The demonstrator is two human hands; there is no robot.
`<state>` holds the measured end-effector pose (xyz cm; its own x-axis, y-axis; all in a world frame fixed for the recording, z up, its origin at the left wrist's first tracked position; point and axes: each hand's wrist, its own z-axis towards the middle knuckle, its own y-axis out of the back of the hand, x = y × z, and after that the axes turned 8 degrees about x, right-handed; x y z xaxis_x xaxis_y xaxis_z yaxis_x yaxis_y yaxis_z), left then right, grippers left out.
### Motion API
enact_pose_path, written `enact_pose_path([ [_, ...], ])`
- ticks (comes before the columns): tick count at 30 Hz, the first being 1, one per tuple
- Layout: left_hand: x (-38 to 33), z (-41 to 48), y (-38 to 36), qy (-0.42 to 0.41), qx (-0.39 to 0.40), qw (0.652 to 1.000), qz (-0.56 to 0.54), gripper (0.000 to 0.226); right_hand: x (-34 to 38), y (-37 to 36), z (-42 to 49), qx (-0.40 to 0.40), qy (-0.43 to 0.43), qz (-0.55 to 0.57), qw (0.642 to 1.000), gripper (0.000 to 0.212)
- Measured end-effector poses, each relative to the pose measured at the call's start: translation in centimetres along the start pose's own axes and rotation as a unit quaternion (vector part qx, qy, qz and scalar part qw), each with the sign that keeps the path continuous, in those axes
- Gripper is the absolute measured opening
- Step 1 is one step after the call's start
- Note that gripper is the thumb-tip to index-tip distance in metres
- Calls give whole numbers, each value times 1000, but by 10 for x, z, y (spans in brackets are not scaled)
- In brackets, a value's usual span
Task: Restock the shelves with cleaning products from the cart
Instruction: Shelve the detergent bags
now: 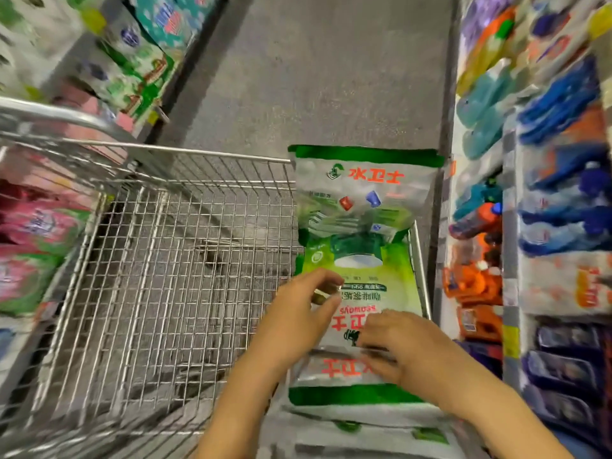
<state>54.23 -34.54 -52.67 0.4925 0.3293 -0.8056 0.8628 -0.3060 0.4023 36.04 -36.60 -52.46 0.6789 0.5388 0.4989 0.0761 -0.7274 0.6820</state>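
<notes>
Several pouches [364,187]: unshelved, lying at basket's right side.
Cart [165,260]: wire floor mostly showing; judged nearly unloaded.
Left hand [304,309], right hand [397,346]: gripping top pouch [381,270].

A shop aisle, as we see it.
We stand between stocked shelves [559,200] of bottled cleaners and packets, with a wire shopping cart [159,260] on the grey floor [314,77].

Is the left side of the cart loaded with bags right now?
No, the left side of the cart shows bare wire mesh; the green bags sit at its right side.
</notes>
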Motion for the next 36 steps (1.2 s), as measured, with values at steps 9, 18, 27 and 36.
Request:
enact_pose_path([
  [9,12,-5,31,-112,12,962,-250,71,24,45,-20,-221,-13,-34,975,20],
  [18,4,20,50,-128,-48,955,-263,39,55,148,-29,-385,-5,-149,911,25],
  [27,-40,10,60,-205,-138,915,-318,25,78,182,-55,-492,18,-213,844,28],
  [36,-64,1,94,-233,-95,885,-391,34,45,109,-59,-321,78,419,845,63],
])
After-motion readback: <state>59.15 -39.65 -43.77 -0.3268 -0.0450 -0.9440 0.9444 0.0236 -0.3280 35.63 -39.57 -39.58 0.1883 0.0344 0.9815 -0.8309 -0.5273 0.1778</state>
